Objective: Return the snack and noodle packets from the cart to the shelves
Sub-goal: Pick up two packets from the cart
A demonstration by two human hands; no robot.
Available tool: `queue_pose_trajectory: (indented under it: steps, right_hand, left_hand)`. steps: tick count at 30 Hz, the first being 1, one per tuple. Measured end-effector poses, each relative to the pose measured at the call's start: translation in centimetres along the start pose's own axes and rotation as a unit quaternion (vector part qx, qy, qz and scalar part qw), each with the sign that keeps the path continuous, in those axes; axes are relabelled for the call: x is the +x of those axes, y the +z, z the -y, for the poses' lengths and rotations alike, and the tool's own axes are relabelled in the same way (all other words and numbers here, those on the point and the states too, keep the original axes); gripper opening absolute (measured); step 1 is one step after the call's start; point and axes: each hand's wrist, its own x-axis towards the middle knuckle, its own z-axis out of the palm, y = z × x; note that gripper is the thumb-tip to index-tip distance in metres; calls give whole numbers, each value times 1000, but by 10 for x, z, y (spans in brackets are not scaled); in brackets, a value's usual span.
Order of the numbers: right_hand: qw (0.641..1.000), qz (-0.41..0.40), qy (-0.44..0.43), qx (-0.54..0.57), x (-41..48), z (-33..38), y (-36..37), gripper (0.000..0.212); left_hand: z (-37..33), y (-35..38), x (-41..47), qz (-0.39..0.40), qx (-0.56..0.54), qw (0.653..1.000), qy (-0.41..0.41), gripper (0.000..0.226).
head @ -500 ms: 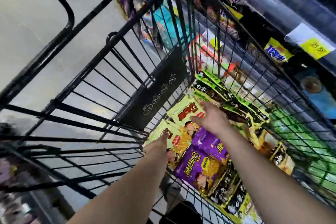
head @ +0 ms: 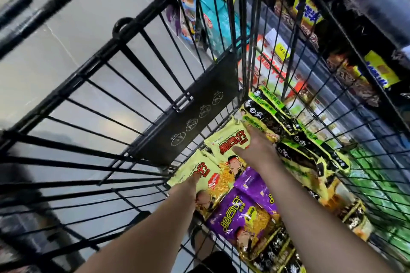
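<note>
Both my arms reach down into a black wire cart (head: pixel 142 17). On its floor lie two yellow snack packets, an upper one (head: pixel 226 142) and a lower one (head: pixel 213 175). Purple snack packets (head: pixel 241 217) lie nearer me, and several black-and-green noodle packets (head: pixel 273 117) line the right side. My right hand (head: pixel 255 146) rests on the upper yellow packet with fingers and thumb spread. My left hand (head: pixel 190 186) touches the lower yellow packet with its fingers pointing down; the fingertips are foreshortened.
A black plaque (head: pixel 193 113) hangs on the cart's far wall. Store shelves (head: pixel 310 13) packed with boxes and packets stand close behind the cart's right side. Grey floor (head: pixel 66 51) shows through the bars on the left.
My right hand has slid forward from the purple packet's edge onto the upper yellow packet. My left hand stays on the lower yellow packet. My head has leaned closer.
</note>
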Motion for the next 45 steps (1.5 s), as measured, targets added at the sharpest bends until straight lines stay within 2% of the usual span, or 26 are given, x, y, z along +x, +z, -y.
queue_pose_trajectory:
  steps: [3, 7, 11, 16, 19, 22, 25, 28, 30, 32, 33, 34, 36, 37, 38, 40, 42, 45]
  right_hand:
    - [1000, 6, -5, 14, 2, 0, 2, 86]
    - [1000, 4, 2, 23, 3, -4, 3, 85]
    - [1000, 13, 14, 17, 5, -5, -2, 90]
    - [998, 67, 8, -10, 2, -7, -10, 86]
    - [996, 88, -12, 19, -10, -8, -18, 77]
    - [996, 71, -30, 48, -26, -11, -29, 71]
    - [990, 52, -38, 128, -52, -8, -50, 76]
    - [977, 28, -51, 206, -88, -7, -78, 78]
    - [969, -7, -61, 237, -115, -11, -98, 85]
    - [963, -42, -66, 259, -142, -17, -117, 95]
    - [959, -57, -61, 272, -157, -20, -127, 92]
    - [954, -71, -61, 284, -175, -20, -140, 80]
    - [940, -100, -64, 321, -208, -26, -161, 39]
    - [931, -111, -65, 342, -224, -28, -172, 27]
    - [920, -124, -75, 363, -241, -29, -182, 24]
    - [899, -148, -79, 404, -272, -32, -200, 39]
    - [876, -176, -96, 438, -302, -35, -217, 48]
    - [826, -227, -128, 500, -348, -36, -241, 39]
  left_hand:
    - [1, -1, 2, -3, -15, 1000, 2, 85]
    - [2, -2, 1, -14, 33, 999, 0, 82]
    - [4, -3, 0, -7, 109, 994, 5, 92]
    - [-1, -10, -11, -8, 165, 984, 67, 92]
    - [-2, -14, -21, -11, 177, 979, 106, 89]
    - [-9, -21, -42, -21, 179, 971, 156, 77]
    - [-15, -33, -69, -22, 150, 971, 183, 78]
    - [-19, -47, -90, 19, 96, 968, 230, 76]
    - [-22, -56, -107, 38, 110, 954, 276, 81]
    - [-26, -65, -130, 67, 135, 936, 318, 65]
    - [-30, -69, -144, 88, 150, 923, 343, 56]
    - [-35, -75, -158, 105, 162, 909, 370, 54]
    - [-45, -84, -189, 132, 195, 875, 423, 61]
    - [-51, -88, -207, 146, 195, 862, 444, 60]
    - [-57, -93, -226, 155, 194, 849, 467, 54]
    - [-68, -102, -268, 169, 196, 814, 520, 39]
    - [-79, -112, -313, 194, 204, 772, 569, 43]
    - [-86, -130, -383, 249, 204, 708, 629, 57]
